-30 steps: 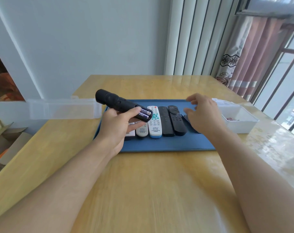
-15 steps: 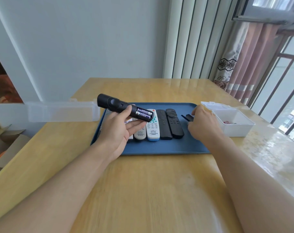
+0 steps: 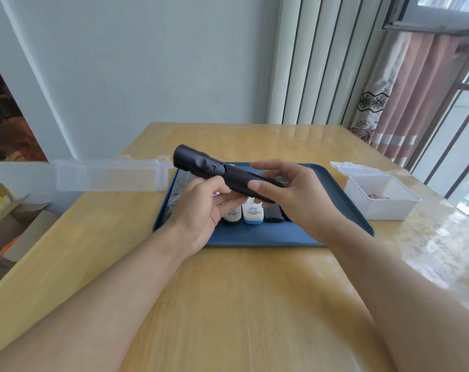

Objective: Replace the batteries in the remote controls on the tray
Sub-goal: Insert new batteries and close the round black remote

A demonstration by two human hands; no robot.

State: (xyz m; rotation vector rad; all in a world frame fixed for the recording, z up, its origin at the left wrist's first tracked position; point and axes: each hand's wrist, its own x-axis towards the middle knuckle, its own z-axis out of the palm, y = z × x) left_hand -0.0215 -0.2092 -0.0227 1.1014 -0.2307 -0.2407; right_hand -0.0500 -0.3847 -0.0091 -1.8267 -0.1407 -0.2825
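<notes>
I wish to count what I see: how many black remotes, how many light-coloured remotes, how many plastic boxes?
Black remotes: 2 (held black remote, lying black remote)
Light remotes: 2 (white remote, white-and-blue remote)
Plastic boxes: 2 (clear box, white box)
Total: 6; the hands may hide more.

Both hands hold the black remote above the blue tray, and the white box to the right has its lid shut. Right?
Not quite. The head view shows the white box open, lid tipped back. Both the left hand and right hand do hold the black remote above the blue tray.
</notes>
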